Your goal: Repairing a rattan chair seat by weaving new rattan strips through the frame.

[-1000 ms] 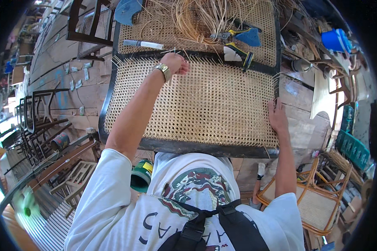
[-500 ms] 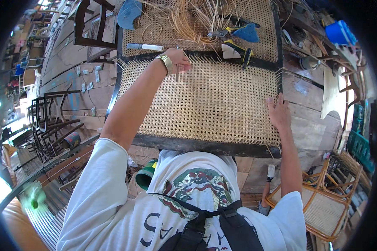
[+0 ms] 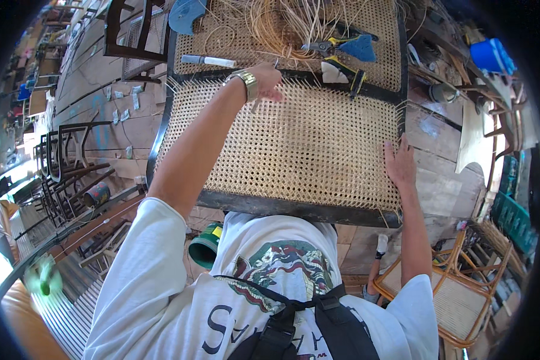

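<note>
A woven cane panel point(image 3: 294, 150) in a dark wooden frame point(image 3: 294, 211) lies before me, loose strand ends sticking out along its edges. My left hand point(image 3: 265, 80), wearing a gold watch point(image 3: 248, 84), is closed around a slim metal tool point(image 3: 255, 107) at the frame's middle rail. Most of that tool is hidden by the fingers; its exact kind cannot be made out. My right hand point(image 3: 401, 165) lies with extended fingers on the panel's right edge. Left of the rail's centre is a white-and-grey handled tool point(image 3: 209, 61).
On the farther cane section lie a bundle of loose cane strands point(image 3: 282, 27), cutting pliers point(image 3: 325, 45), a yellow-black tool point(image 3: 355, 81) and blue pieces point(image 3: 187, 17). A green bucket point(image 3: 205, 246) stands near my legs. Chair frames point(image 3: 72, 150) are at left, a rattan chair point(image 3: 462, 294) lower right.
My left hand has shifted a little to the right along the middle rail, still holding the slim tool. The right hand stays on the panel's edge. The view has tilted slightly.
</note>
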The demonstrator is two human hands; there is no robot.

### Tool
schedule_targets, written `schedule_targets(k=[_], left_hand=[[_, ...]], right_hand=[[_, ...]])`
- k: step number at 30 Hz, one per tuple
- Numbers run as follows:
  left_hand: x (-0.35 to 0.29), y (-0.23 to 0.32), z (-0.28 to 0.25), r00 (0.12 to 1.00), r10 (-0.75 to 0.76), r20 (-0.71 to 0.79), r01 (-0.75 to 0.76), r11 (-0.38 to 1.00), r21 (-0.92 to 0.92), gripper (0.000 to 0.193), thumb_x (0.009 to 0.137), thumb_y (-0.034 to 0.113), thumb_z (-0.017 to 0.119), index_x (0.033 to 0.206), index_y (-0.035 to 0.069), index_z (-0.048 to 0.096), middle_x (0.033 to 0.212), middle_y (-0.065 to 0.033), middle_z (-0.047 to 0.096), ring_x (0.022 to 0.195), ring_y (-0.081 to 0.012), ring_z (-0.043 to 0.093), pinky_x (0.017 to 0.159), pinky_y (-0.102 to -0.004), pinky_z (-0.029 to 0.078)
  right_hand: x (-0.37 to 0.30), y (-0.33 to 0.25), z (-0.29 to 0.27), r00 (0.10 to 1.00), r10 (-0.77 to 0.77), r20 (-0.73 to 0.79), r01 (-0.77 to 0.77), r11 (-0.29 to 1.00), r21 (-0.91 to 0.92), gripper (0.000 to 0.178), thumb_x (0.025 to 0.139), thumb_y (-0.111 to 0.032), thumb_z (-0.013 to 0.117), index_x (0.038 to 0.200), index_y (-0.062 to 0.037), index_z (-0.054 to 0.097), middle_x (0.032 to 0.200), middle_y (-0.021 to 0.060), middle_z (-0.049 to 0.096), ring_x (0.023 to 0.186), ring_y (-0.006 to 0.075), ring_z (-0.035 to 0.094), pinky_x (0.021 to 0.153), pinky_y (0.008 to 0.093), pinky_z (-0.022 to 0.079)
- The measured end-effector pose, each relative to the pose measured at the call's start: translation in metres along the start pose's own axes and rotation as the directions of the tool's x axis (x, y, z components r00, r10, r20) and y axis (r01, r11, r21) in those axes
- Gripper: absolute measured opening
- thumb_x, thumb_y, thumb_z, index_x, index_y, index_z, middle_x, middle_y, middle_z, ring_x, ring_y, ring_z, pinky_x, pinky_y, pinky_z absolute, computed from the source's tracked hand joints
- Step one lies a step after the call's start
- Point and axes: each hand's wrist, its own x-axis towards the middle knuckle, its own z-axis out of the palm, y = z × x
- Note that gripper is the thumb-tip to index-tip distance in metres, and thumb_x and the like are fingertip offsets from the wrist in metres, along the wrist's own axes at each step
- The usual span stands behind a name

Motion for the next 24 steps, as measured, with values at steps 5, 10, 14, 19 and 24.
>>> schedule_targets(k=[5, 10, 14, 19, 24], left_hand=[[-0.006, -0.024, 0.005, 0.670, -0.556, -0.492, 0.207, 0.776, -0.595, 0.044, 0.096, 0.036, 0.052, 0.093, -0.004, 0.071, 0.076, -0.0180, 0.071, 0.078, -0.0261, 0.073, 0.075, -0.0389, 0.055], [0.037, -0.073, 0.023, 0.638, -0.547, -0.541, 0.334, 0.830, -0.446, 0.041, 0.084, 0.043, 0.076, 0.086, 0.002, 0.070, 0.078, -0.0059, 0.070, 0.063, -0.0110, 0.062, 0.059, -0.0288, 0.049], [0.029, -0.029, 0.028, 0.681, -0.485, -0.549, 0.348, 0.873, -0.341, 0.034, 0.075, 0.040, 0.081, 0.091, 0.011, 0.074, 0.093, -0.0130, 0.074, 0.083, -0.0276, 0.071, 0.081, -0.0350, 0.055], [0.018, -0.022, 0.048, 0.643, -0.114, -0.757, 0.274, 0.958, 0.089, 0.026, 0.092, 0.031, 0.064, 0.098, 0.006, 0.062, 0.101, -0.0123, 0.061, 0.098, -0.0333, 0.062, 0.080, -0.0441, 0.049], [0.010, -0.031, 0.044, 0.619, -0.046, -0.784, 0.207, 0.973, 0.106, 0.027, 0.092, 0.031, 0.064, 0.090, 0.005, 0.058, 0.098, -0.0139, 0.060, 0.096, -0.0343, 0.061, 0.080, -0.0448, 0.047]], right_hand=[[-0.003, -0.009, -0.013, 0.997, 0.057, 0.059, -0.057, 0.998, 0.004, 0.089, 0.095, -0.068, 0.035, 0.153, -0.0014, 0.026, 0.136, 0.0371, 0.043, 0.119, 0.0518, 0.052, 0.101, 0.0523, 0.044], [0.003, -0.013, -0.012, 0.994, 0.059, 0.090, -0.056, 0.998, -0.033, 0.091, 0.095, -0.070, 0.032, 0.153, -0.0012, 0.024, 0.135, 0.0368, 0.043, 0.117, 0.0522, 0.054, 0.100, 0.0514, 0.046], [-0.002, -0.009, -0.013, 0.995, 0.063, 0.083, -0.063, 0.998, -0.008, 0.091, 0.095, -0.070, 0.033, 0.153, -0.0014, 0.024, 0.135, 0.0371, 0.043, 0.119, 0.0514, 0.053, 0.102, 0.0510, 0.045], [-0.002, -0.006, -0.011, 0.992, 0.080, 0.096, -0.078, 0.997, -0.018, 0.090, 0.095, -0.070, 0.034, 0.153, -0.0018, 0.024, 0.136, 0.0370, 0.042, 0.122, 0.0509, 0.051, 0.103, 0.0515, 0.043], [0.001, -0.014, -0.014, 0.995, 0.074, 0.063, -0.075, 0.997, 0.005, 0.092, 0.094, -0.072, 0.033, 0.153, -0.0022, 0.025, 0.138, 0.0360, 0.043, 0.122, 0.0504, 0.051, 0.104, 0.0515, 0.042]])
